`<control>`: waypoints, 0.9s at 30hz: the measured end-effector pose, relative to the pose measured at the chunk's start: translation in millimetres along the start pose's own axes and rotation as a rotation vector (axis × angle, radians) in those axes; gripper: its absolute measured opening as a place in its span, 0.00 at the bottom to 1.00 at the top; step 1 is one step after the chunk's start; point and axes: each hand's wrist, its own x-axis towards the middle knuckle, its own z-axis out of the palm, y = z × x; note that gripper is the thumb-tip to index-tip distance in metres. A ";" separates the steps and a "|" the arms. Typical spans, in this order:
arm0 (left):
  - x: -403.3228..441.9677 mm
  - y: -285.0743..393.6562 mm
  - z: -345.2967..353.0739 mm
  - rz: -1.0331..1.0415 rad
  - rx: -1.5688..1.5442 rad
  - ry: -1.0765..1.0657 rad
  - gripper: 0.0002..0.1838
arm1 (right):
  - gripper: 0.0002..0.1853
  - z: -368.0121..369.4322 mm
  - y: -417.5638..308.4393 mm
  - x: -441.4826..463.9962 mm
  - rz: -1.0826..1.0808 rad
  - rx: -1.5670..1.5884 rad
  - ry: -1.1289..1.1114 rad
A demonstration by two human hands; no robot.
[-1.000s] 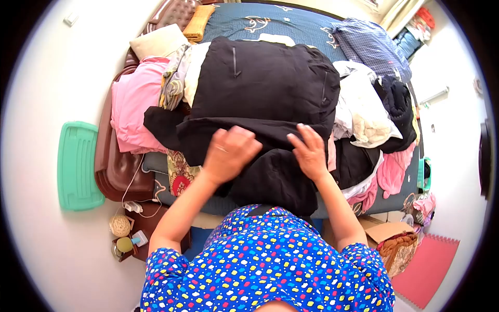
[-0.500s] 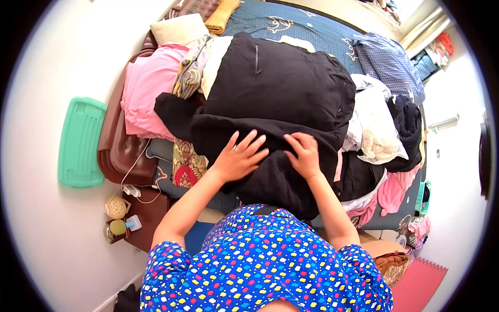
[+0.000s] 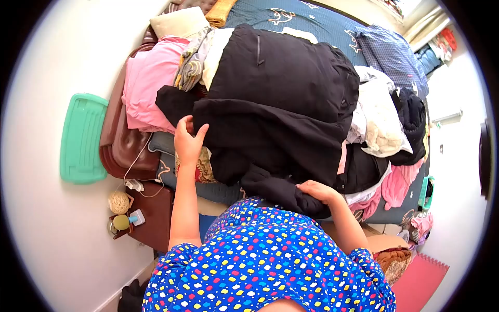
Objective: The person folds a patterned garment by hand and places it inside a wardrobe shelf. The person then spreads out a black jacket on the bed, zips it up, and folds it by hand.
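Note:
A large black garment (image 3: 280, 73) with a zip lies spread over the heap on the bed, its lower part folded over toward me. My left hand (image 3: 189, 141) is at the left edge of the garment, thumb and fingers apart, with its fingertips close to the cloth; whether they touch it I cannot tell. Near my body, my right hand (image 3: 319, 192) grips a bunched fold of black cloth (image 3: 280, 191) at the garment's lower right. The fingertips of that hand are partly hidden by the fabric.
Pink folded bedding (image 3: 150, 86) lies on the left by the brown headboard (image 3: 127, 148). White clothes (image 3: 382, 114) and a dark garment (image 3: 410, 125) are piled on the right. A brown nightstand (image 3: 156, 213) stands at lower left, and a cardboard box (image 3: 382, 242) at lower right.
My left hand has moved left and up to the garment's left edge. My right hand has come down toward my body and taken hold of black cloth. The folded-over part lies flatter.

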 end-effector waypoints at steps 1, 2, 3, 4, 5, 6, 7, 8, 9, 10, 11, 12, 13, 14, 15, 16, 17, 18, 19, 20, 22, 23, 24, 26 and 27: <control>-2.4 -5.2 1.8 -0.127 -0.051 -0.091 0.20 | 0.20 -5.9 23.5 16.5 -0.113 -0.221 0.102; -3.2 -7.4 5.2 -0.250 -0.106 -0.189 0.20 | 0.17 -10.0 39.0 21.6 -0.219 -0.441 0.211; 0.2 -2.0 4.3 -0.171 -0.122 -0.149 0.17 | 0.10 12.3 10.6 2.1 -0.180 -0.763 0.618; 1.5 -2.3 6.5 -0.172 -0.210 -0.140 0.16 | 0.10 14.3 13.4 1.5 -0.275 -0.799 0.782; 3.2 -4.7 8.0 -0.176 -0.295 -0.127 0.15 | 0.11 14.3 16.0 1.0 -0.373 -0.838 0.942; 7.0 -3.0 7.4 -0.169 -0.360 -0.141 0.13 | 0.11 14.8 12.8 0.7 -0.363 -0.835 0.956; 8.2 0.1 7.6 -0.083 -0.307 -0.102 0.14 | 0.14 15.3 7.7 1.4 -0.483 -0.855 1.089; 8.4 3.7 6.8 -0.083 -0.233 -0.083 0.14 | 0.17 15.1 3.4 3.6 -0.609 -0.870 1.219; 9.4 8.5 5.0 -0.080 -0.157 -0.064 0.14 | 0.17 13.5 0.4 6.6 -0.608 -0.863 1.227; 11.5 12.3 2.7 -0.071 -0.158 -0.065 0.14 | 0.18 10.9 -2.8 10.4 -0.623 -0.901 1.274; 13.1 15.3 -0.7 -0.013 -0.080 -0.109 0.13 | 0.20 8.6 -5.0 14.4 -0.636 -0.938 1.319; 14.2 16.5 -3.9 0.045 0.001 -0.154 0.11 | 0.20 1.9 -0.4 19.8 -0.625 -0.941 1.318; 19.4 11.3 -5.9 0.051 0.006 -0.153 0.11 | 0.19 -5.0 3.9 22.4 -0.568 -0.925 1.270; 29.0 2.2 -6.6 -0.119 -0.332 -0.247 0.08 | 0.18 -9.4 9.7 22.6 -0.615 -0.821 1.332; 36.8 -2.4 -5.1 -0.292 -0.672 -0.338 0.06 | 0.17 -11.4 9.5 19.5 -0.659 -0.717 1.390; 51.6 19.4 -17.0 -0.403 -1.017 -0.463 0.04 | 0.15 -12.0 5.8 13.2 -0.694 -0.595 1.442; 65.1 34.9 -23.7 -0.393 -1.157 -0.520 0.03 | 0.15 -13.4 4.2 5.4 -0.721 -0.595 1.482; 77.7 48.8 -26.1 -0.405 -1.233 -0.531 0.03 | 0.16 -16.6 7.3 3.1 -0.780 -0.576 1.475; 89.1 61.1 -26.3 -0.416 -1.310 -0.543 0.03 | 0.16 -19.0 10.2 1.0 -0.837 -0.557 1.469; 100.4 72.4 -26.9 -0.416 -1.313 -0.542 0.03 | 0.18 -19.0 10.2 -1.8 -0.902 -0.595 1.467; 116.7 86.4 -26.6 -0.271 -1.481 -0.583 0.05 | 0.19 -16.2 8.2 -5.0 -0.948 -0.642 1.453; 120.4 83.6 -27.0 -0.273 -1.481 -0.578 0.05 | 0.20 -13.8 7.6 -6.2 -0.992 -0.683 1.438; 125.7 76.8 -29.9 -0.121 -1.513 -0.649 0.06 | 0.22 -7.6 3.5 -9.6 -0.964 -0.664 1.414; 125.9 54.2 -35.9 -0.065 -1.394 -0.694 0.07 | 0.22 -5.1 7.3 -8.5 -0.950 -0.717 1.381; 121.0 39.4 -37.5 -0.065 -1.392 -0.699 0.07 | 0.23 -4.3 10.2 -7.6 -0.937 -0.772 1.350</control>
